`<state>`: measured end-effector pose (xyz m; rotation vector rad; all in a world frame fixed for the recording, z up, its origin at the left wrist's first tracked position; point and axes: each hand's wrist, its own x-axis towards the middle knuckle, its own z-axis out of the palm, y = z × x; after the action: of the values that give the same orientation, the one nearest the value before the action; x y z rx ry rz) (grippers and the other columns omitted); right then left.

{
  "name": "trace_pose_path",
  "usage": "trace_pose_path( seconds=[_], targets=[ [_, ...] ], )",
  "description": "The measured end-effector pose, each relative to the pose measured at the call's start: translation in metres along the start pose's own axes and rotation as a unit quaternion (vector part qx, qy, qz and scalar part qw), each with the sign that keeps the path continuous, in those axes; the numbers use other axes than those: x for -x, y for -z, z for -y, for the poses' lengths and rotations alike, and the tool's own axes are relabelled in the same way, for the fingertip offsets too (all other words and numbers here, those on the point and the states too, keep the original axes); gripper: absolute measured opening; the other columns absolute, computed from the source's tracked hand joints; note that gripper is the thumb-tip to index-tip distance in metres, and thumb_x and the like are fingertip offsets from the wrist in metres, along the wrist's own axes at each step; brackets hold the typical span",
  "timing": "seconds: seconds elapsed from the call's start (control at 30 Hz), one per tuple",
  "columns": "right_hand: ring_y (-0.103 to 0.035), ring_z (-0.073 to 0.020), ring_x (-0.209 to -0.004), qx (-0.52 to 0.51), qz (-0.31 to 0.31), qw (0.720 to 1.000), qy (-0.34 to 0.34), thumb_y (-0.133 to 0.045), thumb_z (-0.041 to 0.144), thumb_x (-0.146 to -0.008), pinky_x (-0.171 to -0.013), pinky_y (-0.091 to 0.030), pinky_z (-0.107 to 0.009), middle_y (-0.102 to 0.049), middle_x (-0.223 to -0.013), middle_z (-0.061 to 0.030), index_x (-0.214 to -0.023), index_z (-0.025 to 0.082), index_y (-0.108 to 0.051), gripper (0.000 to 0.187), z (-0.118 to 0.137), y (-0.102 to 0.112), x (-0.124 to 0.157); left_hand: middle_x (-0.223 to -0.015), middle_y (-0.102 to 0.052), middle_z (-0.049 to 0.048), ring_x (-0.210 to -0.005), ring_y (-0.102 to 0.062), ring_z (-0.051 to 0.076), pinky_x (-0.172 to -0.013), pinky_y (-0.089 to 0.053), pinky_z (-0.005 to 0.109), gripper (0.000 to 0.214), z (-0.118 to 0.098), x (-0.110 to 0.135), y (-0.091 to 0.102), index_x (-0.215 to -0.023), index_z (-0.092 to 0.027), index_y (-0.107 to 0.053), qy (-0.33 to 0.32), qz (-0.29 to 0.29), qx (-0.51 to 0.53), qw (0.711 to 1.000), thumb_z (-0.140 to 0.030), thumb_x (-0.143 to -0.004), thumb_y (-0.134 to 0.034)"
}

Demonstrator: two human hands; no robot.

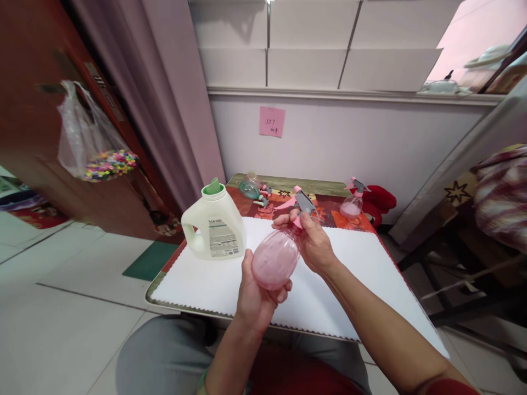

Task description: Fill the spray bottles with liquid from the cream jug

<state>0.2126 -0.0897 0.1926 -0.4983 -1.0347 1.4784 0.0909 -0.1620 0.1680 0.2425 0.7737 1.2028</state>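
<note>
In front of me I hold a pink see-through spray bottle (276,260), tilted above the white mat (197,285). My left hand (258,299) is wrapped round its rounded body from below. At the neck, the fingers of my right hand (316,244) are closed on the collar of the grey and pink spray head (303,202). The head sits on the bottle's mouth; whether it is screwed tight I cannot tell. Left of my hands stands an uncapped cream jug (216,219) with a green spout. A second spray bottle (351,206) with pinkish contents stands upright at the back right.
Clear and teal bottles (249,187) and loose spray heads (263,197) lie at the table's back left. A pink note (272,122) is stuck on the wall. A plastic bag of colourful bits (102,159) hangs on the door at left. Something red (379,198) lies beyond the right edge.
</note>
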Motion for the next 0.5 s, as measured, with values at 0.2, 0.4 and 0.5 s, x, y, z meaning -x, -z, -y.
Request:
trace_pose_path(
  seconds=[0.2,0.4,0.5],
  targets=[
    [-0.071,-0.0216,-0.092,-0.023,0.005,1.000,0.000,-0.073,0.064,-0.082,-0.093,-0.053,-0.039,-0.077,-0.091,-0.0028,-0.086,0.025,-0.066,0.040,-0.0015,-0.0014,0.0009,-0.069,-0.066,0.0076,-0.042,-0.057,0.017,-0.033,-0.029,0.021,0.058,0.0007,0.0022,-0.0040,-0.114,-0.014,-0.059,-0.028,-0.012,-0.010,0.999,-0.065,-0.097,-0.035],
    [-0.071,-0.0222,-0.094,-0.021,0.010,1.000,0.000,-0.072,0.065,-0.082,-0.094,-0.053,-0.040,-0.077,-0.091,-0.0023,-0.085,0.025,-0.064,0.040,-0.0017,-0.0022,0.0007,-0.067,-0.066,0.0074,-0.043,-0.057,0.018,-0.033,-0.029,0.021,0.057,0.0012,0.0052,-0.0044,-0.114,-0.014,-0.060,-0.053,-0.018,-0.024,0.998,-0.063,-0.097,-0.036],
    [-0.071,-0.0216,-0.093,-0.019,0.010,1.000,0.007,-0.070,0.063,-0.085,-0.091,-0.053,-0.038,-0.077,-0.091,-0.0019,-0.087,0.026,-0.064,0.038,-0.0029,-0.0015,0.0015,-0.065,-0.065,0.0075,-0.043,-0.057,0.018,-0.033,-0.029,0.021,0.058,0.0024,0.0062,-0.0049,-0.110,-0.013,-0.061,-0.069,-0.024,-0.031,0.997,-0.064,-0.096,-0.038]
  ],
)
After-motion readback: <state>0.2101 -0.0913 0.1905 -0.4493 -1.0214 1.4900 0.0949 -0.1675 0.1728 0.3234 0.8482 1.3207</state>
